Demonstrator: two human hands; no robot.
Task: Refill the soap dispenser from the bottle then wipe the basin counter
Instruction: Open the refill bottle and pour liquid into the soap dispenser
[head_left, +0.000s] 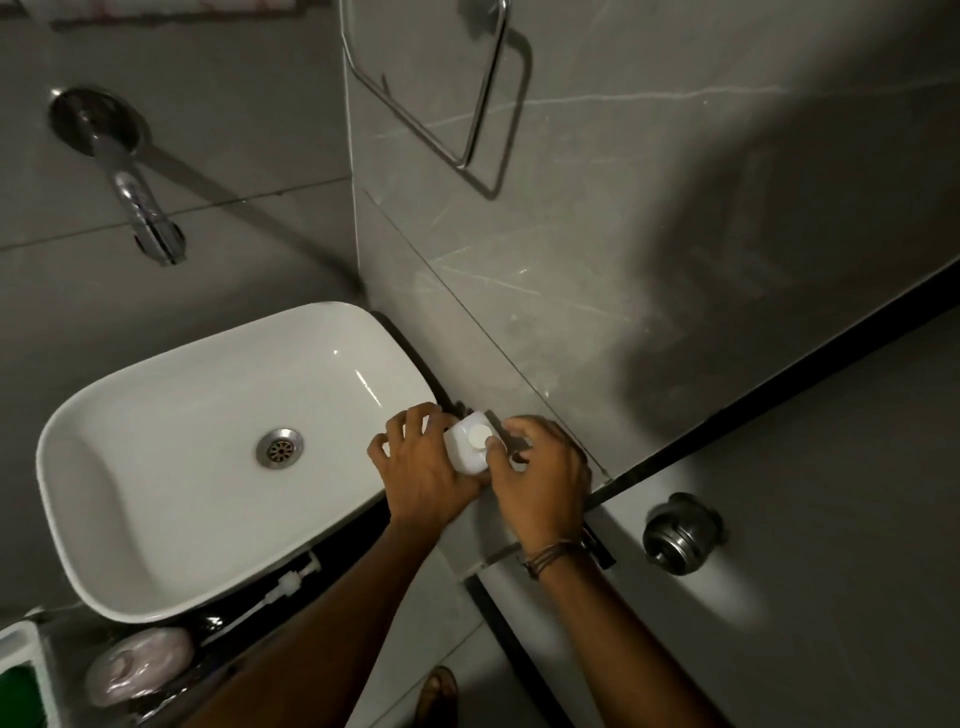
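Left hand (423, 467): fingers spread and curled, palm against the left side of a white bottle (470, 448), gripping its body; fingertips lie over the right rim of the basin (156, 519)

Right hand (540, 480): fingers bent, thumb and forefinger pinched on the edge of the round cap (478, 435) atop the bottle; thin brown cord bands (550, 555) wrapped round the wrist

White bottle: squarish, rounded shoulders, smooth matte plastic, upright, seen from above; stands in the narrow gap between the basin's right edge and the tiled side wall (597, 234), on the dark counter (363, 525); cap flat, white, circular, seated on the neck

Basin: countertop vessel type, glossy white ceramic, rounded rectangle, thin rim; steel drain (280, 447) with perforated grille at centre

Pump head (283, 587): white plastic, with long dip tube, lying flat on the counter just beside the basin's near edge, apart from any container

Soap bar (140, 667): pale pink, oval, in clear shiny wrap, lower left on the counter

Tray (23, 644): white rim, green contents, cut off at the lower left corner

Tap (148, 213): chrome, wall-mounted, spout angled down over the basin's far side

Towel ring (467, 93): bent steel rod, fixed to the side wall, which is grey stone-look tile with pale veins

Door knob (678, 535): brushed metal, round, at right, well apart from the hands
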